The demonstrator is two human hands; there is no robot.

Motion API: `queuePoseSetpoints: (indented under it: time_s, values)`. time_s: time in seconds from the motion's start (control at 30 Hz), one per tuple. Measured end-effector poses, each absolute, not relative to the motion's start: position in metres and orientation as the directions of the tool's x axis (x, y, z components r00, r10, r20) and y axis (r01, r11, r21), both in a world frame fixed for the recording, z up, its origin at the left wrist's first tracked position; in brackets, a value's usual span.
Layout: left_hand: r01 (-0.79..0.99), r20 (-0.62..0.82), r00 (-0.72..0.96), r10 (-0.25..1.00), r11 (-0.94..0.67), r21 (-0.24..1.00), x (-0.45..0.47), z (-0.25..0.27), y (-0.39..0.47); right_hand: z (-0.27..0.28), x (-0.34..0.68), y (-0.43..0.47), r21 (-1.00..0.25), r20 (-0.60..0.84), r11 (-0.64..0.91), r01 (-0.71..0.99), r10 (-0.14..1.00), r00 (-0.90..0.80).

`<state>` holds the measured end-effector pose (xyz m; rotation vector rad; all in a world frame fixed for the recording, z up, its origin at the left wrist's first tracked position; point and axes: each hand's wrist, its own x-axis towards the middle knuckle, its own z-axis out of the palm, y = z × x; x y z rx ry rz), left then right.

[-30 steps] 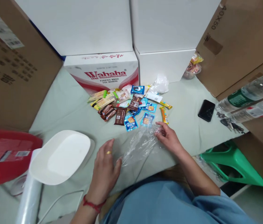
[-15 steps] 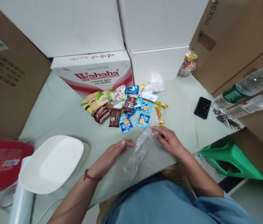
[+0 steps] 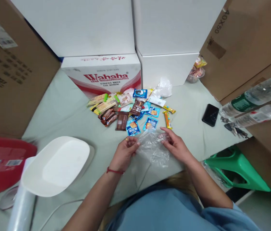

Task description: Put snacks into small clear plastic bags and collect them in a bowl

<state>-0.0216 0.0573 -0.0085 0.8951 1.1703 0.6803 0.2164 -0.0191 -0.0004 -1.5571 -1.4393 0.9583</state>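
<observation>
A clear plastic bag (image 3: 153, 149), crumpled and thin, is stretched between my two hands above the near part of the table. My left hand (image 3: 125, 152) pinches its left edge between thumb and fingers. On the other side, my right hand (image 3: 175, 145) grips the bag with curled fingers, partly covered by the film. Just beyond lie small blue snack packets (image 3: 150, 123), a brown wafer packet (image 3: 121, 121) and a narrow yellow-orange stick packet (image 3: 167, 119). Behind these, long yellow-and-green wrapped bars (image 3: 107, 105) and a cocoa packet (image 3: 137, 106) form a loose pile.
A white scale with a bowl-shaped tray (image 3: 60, 166) stands left, near a plastic roll (image 3: 23, 205) and a red container (image 3: 3, 166). White boxes (image 3: 169, 69) and a Wahaba carton (image 3: 106, 75) back the table. Right are a phone (image 3: 210, 115), keys (image 3: 235, 129) and bottles (image 3: 258, 96).
My left hand has moved right and taken hold of the plastic bag's edge. The bag, which trailed toward me from my right hand, is now spread between both hands.
</observation>
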Motion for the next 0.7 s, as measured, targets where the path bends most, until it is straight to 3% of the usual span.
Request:
queuePoseSetpoints:
  time_s: [0.13, 0.23, 0.53, 0.7]
  values:
    - [-0.038, -0.469, 0.24, 0.85, 0.491, 0.87, -0.056, -0.008, 0.058, -0.016, 0.224, -0.01, -0.965, -0.147, -0.179, 0.19, 0.974, 0.171]
    - [-0.064, -0.41, 0.176, 0.895, 0.426, 0.903, -0.079, -0.013, 0.059, -0.022, 0.226, 0.0, -0.968, -0.17, -0.199, 0.149, 0.967, 0.188]
    - [0.02, -0.339, -0.011, 0.941, 0.339, 0.94, -0.109, -0.036, 0.049, -0.043, 0.221, 0.009, -0.901, -0.091, -0.206, 0.381, 0.95, 0.298]
    - [0.343, -0.14, -0.028, 0.99, 0.142, 0.929, -0.118, -0.038, 0.041, -0.047, 0.225, 0.008, -0.822, 0.005, -0.162, 0.547, 0.957, 0.292]
